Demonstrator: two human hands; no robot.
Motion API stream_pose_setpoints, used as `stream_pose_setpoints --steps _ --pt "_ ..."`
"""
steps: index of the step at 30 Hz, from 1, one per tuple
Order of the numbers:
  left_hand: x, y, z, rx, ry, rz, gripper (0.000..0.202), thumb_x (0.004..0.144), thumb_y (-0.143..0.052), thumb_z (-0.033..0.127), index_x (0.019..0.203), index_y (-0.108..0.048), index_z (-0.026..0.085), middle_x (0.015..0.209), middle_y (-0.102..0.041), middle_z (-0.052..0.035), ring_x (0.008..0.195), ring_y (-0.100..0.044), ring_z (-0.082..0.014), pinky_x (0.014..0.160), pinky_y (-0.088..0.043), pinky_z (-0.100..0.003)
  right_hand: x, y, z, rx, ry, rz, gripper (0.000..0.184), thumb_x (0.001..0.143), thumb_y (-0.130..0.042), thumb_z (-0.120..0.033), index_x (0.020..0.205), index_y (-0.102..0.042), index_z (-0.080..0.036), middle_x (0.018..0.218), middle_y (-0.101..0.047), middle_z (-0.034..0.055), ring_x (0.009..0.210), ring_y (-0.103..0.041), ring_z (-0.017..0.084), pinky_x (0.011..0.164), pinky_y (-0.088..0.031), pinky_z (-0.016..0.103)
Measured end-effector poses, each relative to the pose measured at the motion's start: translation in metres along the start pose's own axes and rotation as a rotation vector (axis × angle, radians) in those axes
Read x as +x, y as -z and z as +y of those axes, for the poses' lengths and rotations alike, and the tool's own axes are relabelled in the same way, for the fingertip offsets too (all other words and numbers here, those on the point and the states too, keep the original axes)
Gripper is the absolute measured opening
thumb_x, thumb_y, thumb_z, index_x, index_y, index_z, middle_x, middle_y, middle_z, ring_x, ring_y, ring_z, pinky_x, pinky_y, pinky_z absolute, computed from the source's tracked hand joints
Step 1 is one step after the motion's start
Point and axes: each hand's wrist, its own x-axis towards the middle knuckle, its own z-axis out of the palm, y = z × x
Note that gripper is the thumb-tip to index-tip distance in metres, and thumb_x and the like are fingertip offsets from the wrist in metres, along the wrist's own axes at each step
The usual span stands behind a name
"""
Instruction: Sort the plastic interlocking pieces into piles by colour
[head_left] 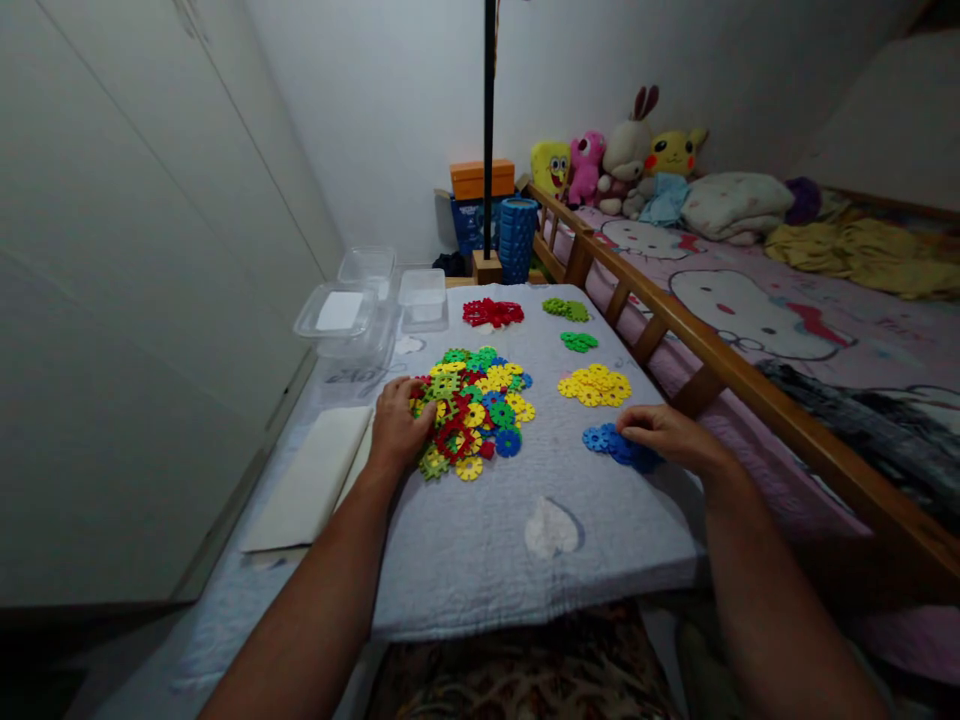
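A mixed heap of plastic snowflake building discs point(491, 410) in red, yellow, green and blue lies mid-table. At the heap's left edge rests my left hand point(401, 425), thumb and fingers apart against the pieces; its fingertips are partly hidden. My right hand point(667, 435) is over a small pile of blue snowflake discs point(600, 437), fingers pinched together on a blue disc. Behind this pile, sorted by colour, lie yellow discs point(596, 385), green discs point(579, 342) and light green discs point(566, 309). Red pieces point(493, 313) form a group at the far side.
Clear plastic containers point(337, 315) stand at the back left, with a folded cream sheet point(307, 480) nearer me. A black pole on a wooden base point(487, 268) rises behind the table. Along the right runs a wooden bed rail point(675, 345).
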Motion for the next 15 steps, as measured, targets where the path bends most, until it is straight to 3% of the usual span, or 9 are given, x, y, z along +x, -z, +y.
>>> stream_pose_setpoints --steps 6,11,15 --pt "-0.001 0.001 0.001 -0.005 -0.002 -0.015 0.033 0.083 -0.06 0.034 0.111 -0.063 0.018 0.123 -0.06 -0.0132 0.122 -0.055 -0.0309 0.111 -0.044 -0.049 0.003 -0.016 0.012 -0.156 0.079 0.167 0.016 0.075 -0.058 -0.029 0.076 -0.071 -0.021 0.082 -0.069 0.005 0.079 -0.063 0.02 0.071 -0.047 0.03" --pt "0.0 0.001 0.002 -0.029 -0.001 0.001 0.032 0.083 -0.06 0.033 0.111 -0.064 0.019 0.123 -0.06 -0.0124 0.121 -0.056 -0.0302 0.111 -0.044 -0.049 0.015 -0.028 -0.01 -0.205 0.147 0.358 0.013 0.078 -0.062 -0.027 0.085 -0.072 -0.021 0.092 -0.07 0.0069 0.085 -0.063 0.021 0.079 -0.047 0.033" --pt "0.0 0.002 0.004 -0.048 0.001 0.013 0.03 0.082 -0.061 0.031 0.11 -0.064 0.02 0.123 -0.06 -0.0123 0.123 -0.055 -0.0304 0.112 -0.043 -0.049 0.038 -0.059 -0.05 -0.167 0.269 0.183 0.007 0.08 -0.064 -0.023 0.084 -0.07 -0.021 0.087 -0.069 0.0051 0.08 -0.062 0.02 0.075 -0.047 0.032"
